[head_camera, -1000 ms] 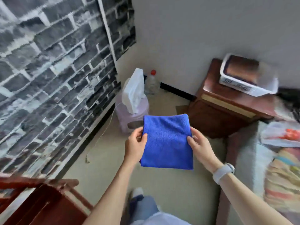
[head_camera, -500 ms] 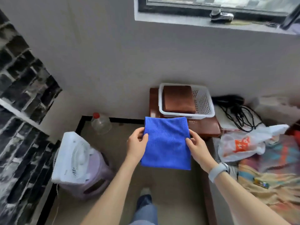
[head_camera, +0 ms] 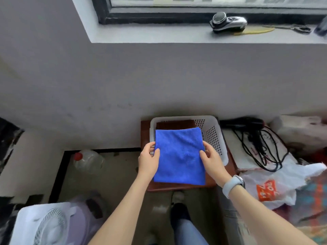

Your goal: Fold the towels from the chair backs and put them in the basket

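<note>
Head view: left hand (head_camera: pixel 148 161) pinches the left edge of the folded blue microfibre towel (head_camera: pixel 179 156), right hand (head_camera: pixel 211 160) pinches its right edge, both arms extended forward. Towel is held flat over the near part of the white perforated plastic basket (head_camera: pixel 213 137). Basket sits on the dark wooden cabinet (head_camera: pixel 145 133), near its back edge, and holds a folded brown towel (head_camera: pixel 175 123).
</note>
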`<state>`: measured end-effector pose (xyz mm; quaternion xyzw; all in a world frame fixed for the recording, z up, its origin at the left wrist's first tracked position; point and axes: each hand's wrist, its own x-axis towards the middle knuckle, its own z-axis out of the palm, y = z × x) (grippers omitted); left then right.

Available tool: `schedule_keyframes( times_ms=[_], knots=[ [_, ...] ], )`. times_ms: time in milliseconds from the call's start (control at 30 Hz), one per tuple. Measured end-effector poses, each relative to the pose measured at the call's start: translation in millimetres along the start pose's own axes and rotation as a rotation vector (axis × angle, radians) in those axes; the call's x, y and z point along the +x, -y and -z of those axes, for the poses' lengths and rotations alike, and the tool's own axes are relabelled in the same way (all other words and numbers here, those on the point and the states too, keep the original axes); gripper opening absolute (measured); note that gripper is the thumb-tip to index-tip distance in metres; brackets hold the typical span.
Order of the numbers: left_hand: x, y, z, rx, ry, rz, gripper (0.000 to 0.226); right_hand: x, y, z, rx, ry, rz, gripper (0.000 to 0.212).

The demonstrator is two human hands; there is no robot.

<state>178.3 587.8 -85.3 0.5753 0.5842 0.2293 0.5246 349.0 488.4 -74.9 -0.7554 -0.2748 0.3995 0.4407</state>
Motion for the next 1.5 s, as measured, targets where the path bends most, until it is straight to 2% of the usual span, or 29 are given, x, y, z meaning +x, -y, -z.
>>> schedule_keyframes(
  times_ms=[267, 333, 400, 433, 500, 567, 600, 633, 700, 833, 1133, 1333, 1433, 1500],
  knots=[
    [65, 6, -41, 0.031, -0.086, 0.101, 0.031, 92, -12, 1, -0.125, 0.115, -0.045, 0.038],
    [71, 11, -47, 0.104, -0.069, 0.137, 0.034, 101, -16, 1, -0.228, 0.120, -0.111, 0.042],
    [73, 14, -52, 0.249, -0.059, 0.132, 0.039, 102, -18, 1, -0.379, 0.050, -0.138, 0.046],
    [72, 13, -54, 0.360, -0.088, 0.097, 0.043, 99, -17, 1, -0.495, -0.027, -0.095, 0.048],
    [67, 10, -57, 0.604, -0.187, -0.078, 0.051, 90, -13, -4, -0.755, -0.138, 0.194, 0.053],
    [65, 9, -64, 0.728, -0.184, -0.307, 0.054, 87, -15, -17, -0.951, -0.108, 0.511, 0.061],
    [66, 12, -68, 0.776, -0.108, -0.382, 0.055, 87, -18, -24, -1.019, -0.047, 0.603, 0.062],
    [70, 15, -72, 0.819, -0.019, -0.409, 0.056, 89, -20, -29, -1.072, 0.011, 0.638, 0.059],
    [83, 24, -78, 0.881, 0.096, -0.372, 0.056, 101, -28, -36, -1.129, 0.069, 0.574, 0.050],
    [112, 38, -89, 0.917, 0.109, -0.355, 0.056, 131, -48, -33, -1.092, 0.094, 0.422, 0.056],
    [129, 51, -97, 0.955, 0.101, -0.409, 0.057, 148, -69, -39, -0.995, 0.131, 0.381, 0.055],
    [125, 24, -87, 1.055, 0.214, -0.314, 0.060, 141, -41, -32, -0.997, 0.214, 0.300, 0.057],
    [126, -7, -72, 1.075, 0.282, -0.285, 0.055, 141, -11, -22, -0.919, 0.249, 0.244, 0.048],
    [125, -31, -61, 1.023, 0.270, -0.273, 0.048, 142, 12, -14, -0.866, 0.249, 0.226, 0.041]
  ],
)
